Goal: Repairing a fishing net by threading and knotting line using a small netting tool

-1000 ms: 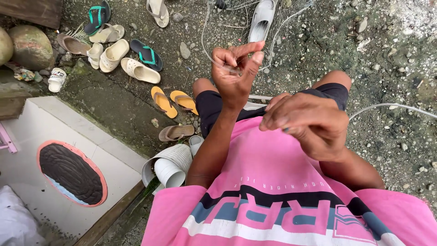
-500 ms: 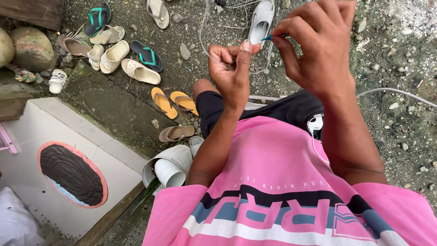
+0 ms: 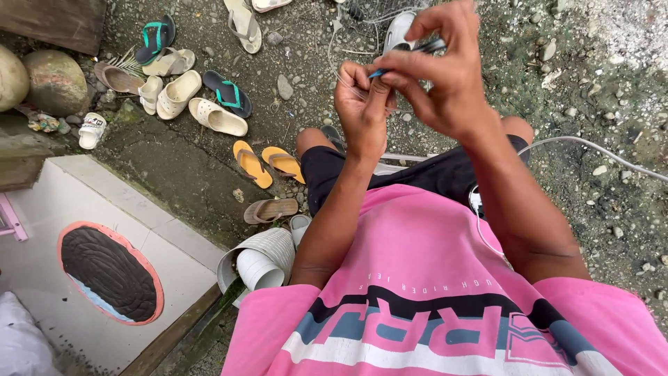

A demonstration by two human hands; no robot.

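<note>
Gravel and packed dirt (image 3: 591,83) make up the ground, strewn with small stones. Raised over it, in front of the seated person's knees, a thin pale wire (image 3: 342,78) runs up in a loop into the left hand (image 3: 360,111), whose fingers are curled shut around it. Touching that hand from above, the right hand (image 3: 445,80) pinches a small dark tool with a blue tip (image 3: 410,54) between thumb and fingertips, the tip set against the left hand's fingers. Both grips are closed. A white cable (image 3: 591,152) trails off across the gravel from the person's right side, well apart from the hands. Below the hands lie black shorts (image 3: 417,177) and a pink shirt (image 3: 431,292). On the person's left, a pair of orange sandals (image 3: 268,162) lies near the knee, with a brown sandal (image 3: 270,209) just beyond. Further off rests a scatter of cream slippers (image 3: 198,104). A stack of white cups (image 3: 261,259) lies tipped beside a white slab with a dark oval inset (image 3: 108,275).
</note>
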